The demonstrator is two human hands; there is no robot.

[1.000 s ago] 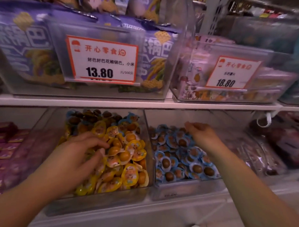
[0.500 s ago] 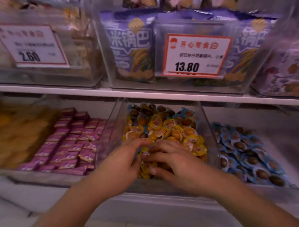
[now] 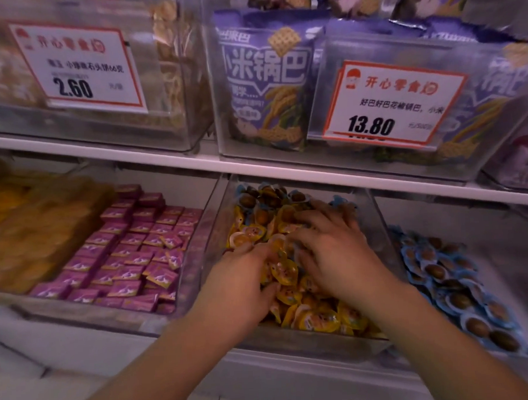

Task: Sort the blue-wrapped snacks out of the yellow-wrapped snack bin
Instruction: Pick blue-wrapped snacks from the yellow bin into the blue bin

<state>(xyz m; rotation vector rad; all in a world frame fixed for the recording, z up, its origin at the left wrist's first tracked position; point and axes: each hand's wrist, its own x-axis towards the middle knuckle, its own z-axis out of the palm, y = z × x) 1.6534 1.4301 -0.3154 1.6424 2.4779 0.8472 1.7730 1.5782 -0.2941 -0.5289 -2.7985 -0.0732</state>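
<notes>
On the lower shelf, we found both hands inside the yellow-wrapped snack bin point(image 3: 223, 207): the left hand point(image 3: 240, 281) curled into the near pile, though whether it held a piece we could not tell, and the right hand point(image 3: 334, 251) spread flat over the middle. Blue-wrapped snacks point(image 3: 343, 203) showed along the far edge, just beyond the right fingertips. We judged the search step in hand; the next move calls for pinching one blue piece and carrying it right to the blue snack bin point(image 3: 447, 270).

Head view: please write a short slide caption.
Both hands dig among yellow snacks in the bin; blue snacks lie alongside.
</notes>
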